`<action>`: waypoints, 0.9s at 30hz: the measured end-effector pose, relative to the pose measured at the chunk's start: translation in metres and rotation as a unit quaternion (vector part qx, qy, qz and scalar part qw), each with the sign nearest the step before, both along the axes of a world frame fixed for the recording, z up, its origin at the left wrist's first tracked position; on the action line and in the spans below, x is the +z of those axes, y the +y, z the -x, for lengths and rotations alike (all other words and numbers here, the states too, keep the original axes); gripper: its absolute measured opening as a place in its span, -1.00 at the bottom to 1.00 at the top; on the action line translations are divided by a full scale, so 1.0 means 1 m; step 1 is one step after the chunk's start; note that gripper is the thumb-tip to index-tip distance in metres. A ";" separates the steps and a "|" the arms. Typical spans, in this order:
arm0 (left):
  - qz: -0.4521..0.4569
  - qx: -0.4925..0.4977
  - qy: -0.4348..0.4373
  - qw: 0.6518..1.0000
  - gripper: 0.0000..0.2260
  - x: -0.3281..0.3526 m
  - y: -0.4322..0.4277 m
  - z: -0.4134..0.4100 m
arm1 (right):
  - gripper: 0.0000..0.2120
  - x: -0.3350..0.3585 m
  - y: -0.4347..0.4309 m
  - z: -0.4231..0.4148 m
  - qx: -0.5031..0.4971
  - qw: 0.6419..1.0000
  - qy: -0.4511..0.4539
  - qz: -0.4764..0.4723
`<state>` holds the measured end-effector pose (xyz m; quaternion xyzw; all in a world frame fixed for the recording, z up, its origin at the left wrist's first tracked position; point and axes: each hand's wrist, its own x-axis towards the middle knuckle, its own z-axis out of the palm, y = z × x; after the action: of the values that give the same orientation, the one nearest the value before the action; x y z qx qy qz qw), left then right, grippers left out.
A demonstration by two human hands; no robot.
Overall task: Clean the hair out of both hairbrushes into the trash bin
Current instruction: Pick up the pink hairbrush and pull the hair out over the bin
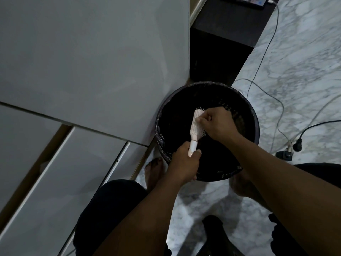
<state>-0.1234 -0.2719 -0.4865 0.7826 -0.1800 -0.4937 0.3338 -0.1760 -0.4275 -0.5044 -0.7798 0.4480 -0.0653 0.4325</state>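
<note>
A pale pink hairbrush is held over the open black trash bin, which has a plastic liner. My left hand grips the brush by its handle at the bin's near rim. My right hand rests on the bristle side of the brush head, fingers pinched among the bristles. Any hair between the fingers is too small and dark to make out. Only this one brush is in view.
White cabinet fronts fill the left, touching the bin. A dark low unit stands behind the bin. Cables and plugs lie on the marble floor at right. My bare feet flank the bin.
</note>
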 end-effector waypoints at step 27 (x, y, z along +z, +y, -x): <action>0.009 0.036 0.075 0.997 -0.89 -0.003 -0.009 0.004 | -0.89 -0.015 0.000 0.004 -0.200 0.973 -0.088 -0.070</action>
<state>-0.1277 -0.2806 -0.4891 0.7467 -0.1306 -0.5367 0.3706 -0.1796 -0.4279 -0.5196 -0.6333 0.5584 -0.1870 0.5021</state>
